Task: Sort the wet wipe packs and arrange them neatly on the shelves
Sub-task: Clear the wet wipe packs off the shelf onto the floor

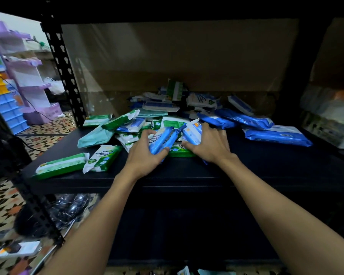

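Bare forearms reach over black shelf board point(266, 161). Left hand point(145, 155) fingers curl round glossy blue soft wipe packs point(163, 140); right hand point(209, 143) grips blue-white crinkly pack point(193, 130), mid-pile.

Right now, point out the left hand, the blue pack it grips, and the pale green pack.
left hand point(145, 153), head view, back of the hand
blue pack point(160, 140), head view, middle of wrapper
pale green pack point(94, 135), head view, flat face

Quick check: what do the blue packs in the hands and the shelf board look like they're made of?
Blue packs: soft glossy plastic film, judging by the wrinkles and the sheen. Shelf board: dark and smooth with a matte look, maybe painted metal or laminate; I cannot tell which.
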